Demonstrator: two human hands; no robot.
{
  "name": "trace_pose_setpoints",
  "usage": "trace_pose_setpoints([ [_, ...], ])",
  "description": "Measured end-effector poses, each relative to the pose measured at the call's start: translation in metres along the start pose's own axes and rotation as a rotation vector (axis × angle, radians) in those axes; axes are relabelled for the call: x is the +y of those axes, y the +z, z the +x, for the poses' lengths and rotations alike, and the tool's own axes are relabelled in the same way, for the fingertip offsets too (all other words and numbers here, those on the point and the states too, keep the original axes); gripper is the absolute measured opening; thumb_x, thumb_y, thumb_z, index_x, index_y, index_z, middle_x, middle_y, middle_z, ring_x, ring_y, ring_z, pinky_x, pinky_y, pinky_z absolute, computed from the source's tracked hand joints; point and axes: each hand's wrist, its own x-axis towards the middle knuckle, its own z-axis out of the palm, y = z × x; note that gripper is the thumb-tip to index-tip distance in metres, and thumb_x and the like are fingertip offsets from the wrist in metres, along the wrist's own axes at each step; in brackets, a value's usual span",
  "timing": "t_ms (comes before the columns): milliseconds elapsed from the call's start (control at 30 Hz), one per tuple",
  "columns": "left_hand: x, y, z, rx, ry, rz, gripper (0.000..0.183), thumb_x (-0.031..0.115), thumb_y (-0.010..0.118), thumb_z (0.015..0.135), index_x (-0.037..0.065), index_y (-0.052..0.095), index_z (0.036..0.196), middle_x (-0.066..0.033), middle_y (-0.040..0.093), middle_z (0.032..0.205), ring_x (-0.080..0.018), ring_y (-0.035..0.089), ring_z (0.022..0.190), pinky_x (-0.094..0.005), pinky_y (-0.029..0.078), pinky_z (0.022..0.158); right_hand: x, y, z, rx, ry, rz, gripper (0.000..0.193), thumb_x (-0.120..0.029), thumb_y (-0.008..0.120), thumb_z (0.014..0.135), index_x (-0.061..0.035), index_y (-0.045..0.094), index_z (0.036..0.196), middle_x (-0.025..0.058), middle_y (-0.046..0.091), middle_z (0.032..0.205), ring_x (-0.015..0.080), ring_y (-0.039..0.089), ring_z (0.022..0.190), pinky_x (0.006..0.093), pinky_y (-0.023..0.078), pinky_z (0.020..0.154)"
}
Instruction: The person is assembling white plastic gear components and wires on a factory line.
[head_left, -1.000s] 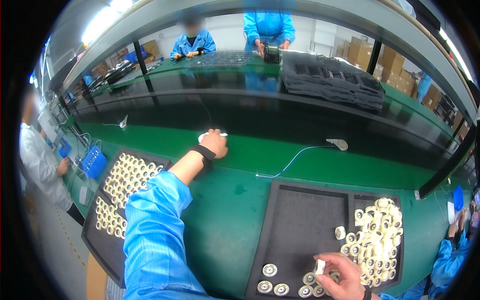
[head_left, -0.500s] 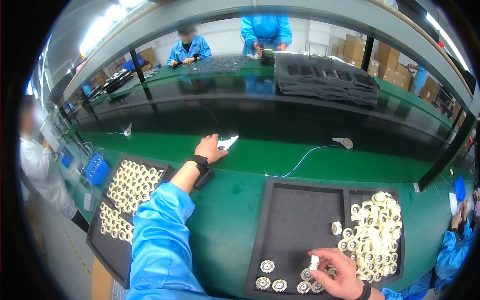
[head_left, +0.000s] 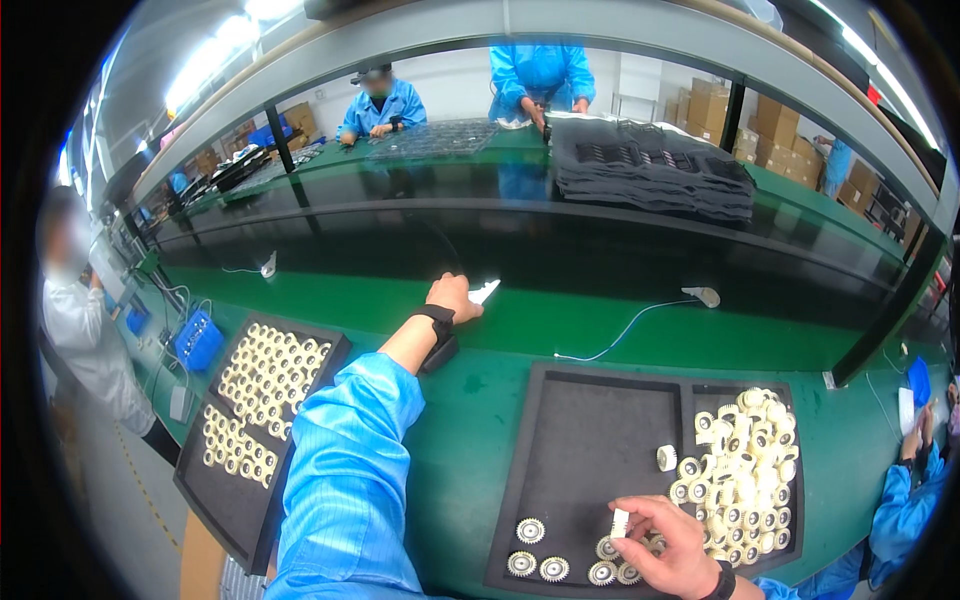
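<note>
At the far side of the green bench, my left hand (head_left: 455, 297) is closed, its fingers curled on a small white pointed piece (head_left: 485, 291) that sticks out to the right. Its fingertips are partly hidden behind the back of the hand. My right hand (head_left: 668, 548) pinches a cream toothed gear (head_left: 620, 523) edge-on between thumb and fingers, over the black tray (head_left: 585, 440) at the right. Beneath that hand lie several more gears (head_left: 603, 573), partly covered by it. A heap of cream gears (head_left: 745, 470) fills the tray's right compartment, and one gear (head_left: 667, 458) stands beside it.
A second black tray (head_left: 222, 500) with rows of gears lies left of my left arm. Two pale pieces with thin cables, one at the left (head_left: 268, 265) and one at the right (head_left: 704, 297), rest on the bench. A metal shelf frame (head_left: 860, 365) crosses overhead. Co-workers stand or sit around.
My left hand's fingers have curled in on the white piece, covering more of it. My right hand keeps its pinch on the gear. The whole view has shifted slightly.
</note>
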Motion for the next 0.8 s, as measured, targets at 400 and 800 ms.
trace_pose_setpoints([
  [400, 0.058, -0.055, -0.110, -0.344, -0.038, -1.515, 0.028, 0.024, 0.066, 0.089, 0.002, 0.057, 0.105, -0.0079, 0.062, 0.095, -0.0211, 0.066, 0.085, -0.0319, 0.056, 0.077, 0.027, 0.001, -0.007, 0.026, 0.161, 0.517, 0.038, 0.004, 0.062, 0.086, 0.0045, 0.053, 0.123, 0.0114, 0.056, 0.116, 0.0172, 0.062, 0.097, 0.0293, 0.053, 0.085],
  [800, 0.128, -0.049, -0.276, -0.122, 0.434, -0.780, 0.047, 0.009, 0.074, 0.072, 0.002, 0.056, 0.115, -0.0072, 0.060, 0.096, -0.0123, 0.061, 0.076, -0.0256, 0.050, 0.066, 0.027, -0.012, 0.000, -0.019, 0.210, 0.839, 0.043, -0.012, 0.062, 0.090, 0.0029, 0.049, 0.128, 0.0139, 0.060, 0.119, 0.0159, 0.062, 0.094, 0.0253, 0.050, 0.076],
])
